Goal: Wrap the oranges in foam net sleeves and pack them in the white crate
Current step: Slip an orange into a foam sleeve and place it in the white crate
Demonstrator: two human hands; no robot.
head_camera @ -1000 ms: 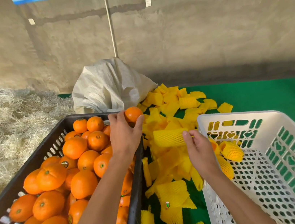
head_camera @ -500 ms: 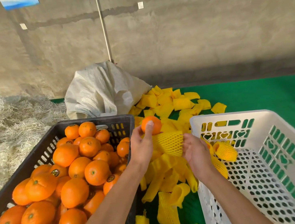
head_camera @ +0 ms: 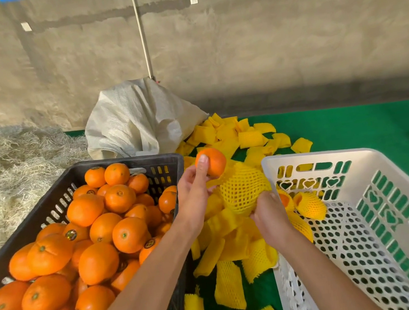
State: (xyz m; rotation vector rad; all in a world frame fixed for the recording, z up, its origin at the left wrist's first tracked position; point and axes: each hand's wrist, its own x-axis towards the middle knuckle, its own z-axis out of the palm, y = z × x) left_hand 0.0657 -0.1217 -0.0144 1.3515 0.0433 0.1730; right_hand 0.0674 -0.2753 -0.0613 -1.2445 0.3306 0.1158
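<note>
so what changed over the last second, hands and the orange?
The left hand lifted an orange out of the black crate and carried it right, up to the foam net sleeve. The right hand kept its grip on that sleeve, which now gapes open. The white crate stayed put.

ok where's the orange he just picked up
In the head view it is centre frame, the orange held in the left hand, just above the foam net sleeve, between the two crates.

Orange (head_camera: 214,164) above stretched yellow sleeve (head_camera: 242,191)
</note>
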